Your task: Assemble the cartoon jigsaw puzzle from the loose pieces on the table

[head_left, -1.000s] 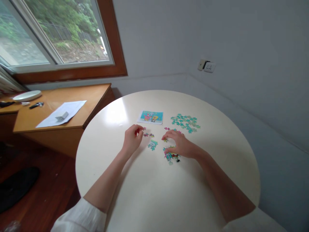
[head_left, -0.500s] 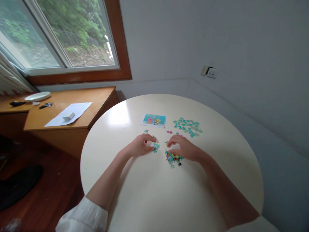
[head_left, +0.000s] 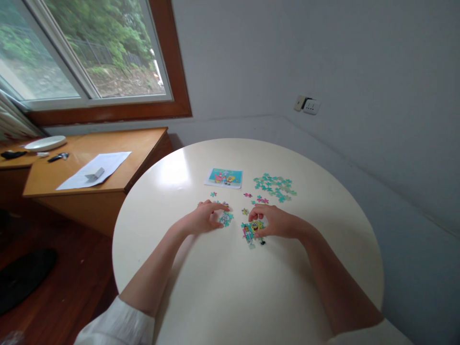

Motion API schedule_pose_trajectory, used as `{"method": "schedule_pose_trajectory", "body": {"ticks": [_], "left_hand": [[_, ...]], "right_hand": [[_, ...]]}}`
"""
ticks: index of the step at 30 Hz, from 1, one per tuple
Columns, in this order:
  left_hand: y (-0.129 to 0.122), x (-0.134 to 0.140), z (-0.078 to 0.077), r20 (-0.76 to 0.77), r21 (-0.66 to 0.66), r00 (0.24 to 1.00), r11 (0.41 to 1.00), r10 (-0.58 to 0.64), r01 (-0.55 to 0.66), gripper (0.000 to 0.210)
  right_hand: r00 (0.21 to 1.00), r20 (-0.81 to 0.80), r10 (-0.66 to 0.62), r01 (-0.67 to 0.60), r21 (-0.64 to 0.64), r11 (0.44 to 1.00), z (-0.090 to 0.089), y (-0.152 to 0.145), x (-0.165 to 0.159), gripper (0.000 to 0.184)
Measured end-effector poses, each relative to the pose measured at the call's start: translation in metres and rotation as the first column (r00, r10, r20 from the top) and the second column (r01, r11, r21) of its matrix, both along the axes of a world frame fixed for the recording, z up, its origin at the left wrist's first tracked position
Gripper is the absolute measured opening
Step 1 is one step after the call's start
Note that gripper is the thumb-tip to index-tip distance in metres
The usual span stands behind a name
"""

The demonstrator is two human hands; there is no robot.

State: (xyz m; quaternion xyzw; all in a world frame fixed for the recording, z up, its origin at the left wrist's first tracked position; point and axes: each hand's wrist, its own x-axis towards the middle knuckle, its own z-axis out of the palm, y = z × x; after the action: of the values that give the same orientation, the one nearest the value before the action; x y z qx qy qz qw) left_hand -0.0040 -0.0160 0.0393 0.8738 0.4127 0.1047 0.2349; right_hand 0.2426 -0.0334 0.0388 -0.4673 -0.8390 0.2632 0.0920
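My left hand [head_left: 204, 216] rests at the left of a small joined cluster of jigsaw pieces [head_left: 226, 219] with a pale face on it. Its thumb and fingers are apart around the cluster's near side, and nothing shows between them. My right hand [head_left: 276, 221] is over the right side of a larger joined section [head_left: 248, 233], which shows a yellow face and teal parts. Thumb and curled fingers stand apart there, partly covering that section. A loose yellow piece [head_left: 245, 211] lies just left of the right fingertips.
Behind the hands lies a picture card [head_left: 225, 178] with cartoon figures. Several teal pieces form a spread pile [head_left: 275, 186] at the back right. Pink pieces [head_left: 262, 200] and a lone piece [head_left: 213, 194] lie nearer. A wooden desk [head_left: 143, 148] stands left of the round white table [head_left: 230, 297].
The view has turned slightly right. My right hand has shifted a little, uncovering more of the yellow face. My left thumb has drawn back slightly from the pale-faced cluster.
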Motion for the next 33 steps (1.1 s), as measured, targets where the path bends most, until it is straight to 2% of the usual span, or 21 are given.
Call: {"method": "schedule_pose_trajectory", "body": {"ticks": [4,12,21,33], "left_hand": [[0.002,-0.001,-0.003,0.014,0.015,1.000,1.000,-0.017,0.016,0.039],[0.002,0.004,0.001,0.008,-0.058,1.000,0.998,0.022,-0.021,0.037],[0.004,0.007,-0.006,0.043,-0.040,0.998,0.998,0.050,-0.048,0.035],[0.005,0.010,-0.012,0.082,0.003,0.995,0.998,0.058,-0.059,0.029]], "right_hand": [[0.998,0.055,0.026,-0.026,-0.007,1.000,0.003,-0.002,-0.001,0.033],[0.997,0.079,0.013,-0.009,-0.060,0.998,0.006,-0.004,-0.006,0.035],[0.997,0.008,0.080,-0.080,-0.057,0.995,0.001,-0.007,-0.018,0.033],[0.995,-0.044,0.087,-0.089,-0.057,0.994,-0.001,-0.012,-0.029,0.035]]}}
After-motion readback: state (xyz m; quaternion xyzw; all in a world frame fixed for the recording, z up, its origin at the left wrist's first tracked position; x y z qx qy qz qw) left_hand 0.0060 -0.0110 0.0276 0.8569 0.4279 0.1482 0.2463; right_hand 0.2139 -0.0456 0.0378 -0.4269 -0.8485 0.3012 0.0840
